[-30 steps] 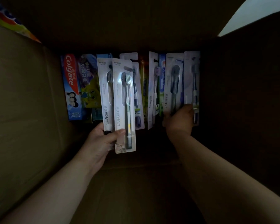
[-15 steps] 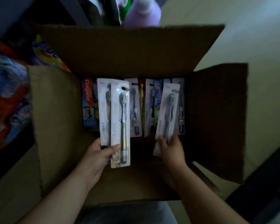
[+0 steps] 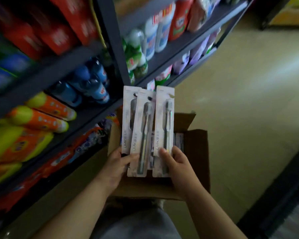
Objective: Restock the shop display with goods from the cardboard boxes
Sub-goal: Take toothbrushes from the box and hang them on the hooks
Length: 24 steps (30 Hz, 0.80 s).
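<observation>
Toothbrush blister packs: three carded, held above the open cardboard box [image 3: 195,163]. My left hand [image 3: 118,163] pinches two overlapping packs [image 3: 136,135] at their lower ends, thumb across the front one. My right hand [image 3: 175,163] grips the third pack [image 3: 163,131] at its base, thumb on the card. More packs remain in the box. Shelving [image 3: 86,116] of detergent bottles [image 3: 47,116] stands to my left. Handling note: I judge the packs best squared into one stack, hang-holes aligned uppermost, before carrying to their display.
</observation>
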Each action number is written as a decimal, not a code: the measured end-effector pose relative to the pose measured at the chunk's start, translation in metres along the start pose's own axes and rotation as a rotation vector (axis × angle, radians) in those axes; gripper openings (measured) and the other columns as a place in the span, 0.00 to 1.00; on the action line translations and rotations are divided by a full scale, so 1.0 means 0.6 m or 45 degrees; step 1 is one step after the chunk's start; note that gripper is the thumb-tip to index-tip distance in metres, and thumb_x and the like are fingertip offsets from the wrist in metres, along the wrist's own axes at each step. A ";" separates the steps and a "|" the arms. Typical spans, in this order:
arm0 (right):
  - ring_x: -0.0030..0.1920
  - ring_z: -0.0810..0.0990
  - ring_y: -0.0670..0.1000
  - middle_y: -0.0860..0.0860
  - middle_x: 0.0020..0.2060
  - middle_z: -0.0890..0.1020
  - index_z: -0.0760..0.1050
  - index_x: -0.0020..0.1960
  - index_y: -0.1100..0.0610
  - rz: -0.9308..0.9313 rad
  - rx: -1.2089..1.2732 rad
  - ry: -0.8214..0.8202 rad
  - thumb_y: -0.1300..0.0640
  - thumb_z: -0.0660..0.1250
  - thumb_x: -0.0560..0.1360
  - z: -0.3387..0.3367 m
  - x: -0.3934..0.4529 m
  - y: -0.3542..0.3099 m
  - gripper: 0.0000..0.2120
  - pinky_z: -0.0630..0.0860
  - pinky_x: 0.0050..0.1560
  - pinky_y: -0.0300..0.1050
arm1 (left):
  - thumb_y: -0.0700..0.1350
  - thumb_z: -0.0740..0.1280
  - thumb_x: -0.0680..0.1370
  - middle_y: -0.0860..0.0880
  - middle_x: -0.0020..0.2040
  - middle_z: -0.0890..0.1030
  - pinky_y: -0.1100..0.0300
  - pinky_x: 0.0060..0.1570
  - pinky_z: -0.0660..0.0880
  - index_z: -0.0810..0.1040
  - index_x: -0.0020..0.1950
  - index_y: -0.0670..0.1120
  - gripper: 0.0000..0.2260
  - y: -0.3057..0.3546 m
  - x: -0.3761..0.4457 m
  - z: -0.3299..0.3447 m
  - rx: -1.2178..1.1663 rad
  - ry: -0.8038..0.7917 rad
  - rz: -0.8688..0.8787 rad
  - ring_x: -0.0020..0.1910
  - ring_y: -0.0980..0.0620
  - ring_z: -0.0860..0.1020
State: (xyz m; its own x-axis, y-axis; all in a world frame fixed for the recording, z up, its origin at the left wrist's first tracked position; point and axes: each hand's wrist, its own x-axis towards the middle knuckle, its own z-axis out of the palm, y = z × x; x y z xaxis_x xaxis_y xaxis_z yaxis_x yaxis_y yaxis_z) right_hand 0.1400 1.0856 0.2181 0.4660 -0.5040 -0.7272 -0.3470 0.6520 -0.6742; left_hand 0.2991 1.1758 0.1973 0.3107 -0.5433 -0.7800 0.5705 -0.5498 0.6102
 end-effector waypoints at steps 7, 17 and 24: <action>0.52 0.84 0.53 0.52 0.52 0.84 0.74 0.61 0.50 -0.245 0.017 -0.051 0.53 0.63 0.79 0.094 -0.154 -0.161 0.11 0.79 0.56 0.59 | 0.45 0.71 0.70 0.48 0.54 0.84 0.44 0.57 0.76 0.78 0.62 0.50 0.19 0.133 -0.200 -0.011 -0.051 -0.032 0.272 0.54 0.47 0.82; 0.51 0.84 0.57 0.58 0.49 0.84 0.77 0.56 0.56 -0.544 -0.035 -0.207 0.58 0.63 0.79 0.224 -0.280 -0.287 0.07 0.79 0.55 0.57 | 0.44 0.68 0.75 0.51 0.50 0.85 0.52 0.45 0.81 0.78 0.58 0.52 0.12 0.237 -0.390 -0.050 -0.292 0.202 0.720 0.49 0.51 0.84; 0.51 0.84 0.56 0.55 0.49 0.85 0.77 0.58 0.57 -0.659 -0.046 -0.352 0.59 0.64 0.79 0.282 -0.330 -0.319 0.09 0.79 0.56 0.58 | 0.44 0.68 0.76 0.58 0.47 0.85 0.66 0.37 0.78 0.77 0.57 0.54 0.11 0.259 -0.470 -0.081 -0.358 0.292 0.887 0.45 0.61 0.83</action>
State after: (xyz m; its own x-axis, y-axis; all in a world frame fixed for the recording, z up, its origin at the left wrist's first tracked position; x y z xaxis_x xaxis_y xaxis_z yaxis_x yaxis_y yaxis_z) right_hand 0.2521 1.1567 0.5127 0.7754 -0.5820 -0.2450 -0.0433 0.3382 -0.9401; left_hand 0.3369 1.2741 0.5055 0.7995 -0.5423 -0.2582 0.3478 0.0677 0.9351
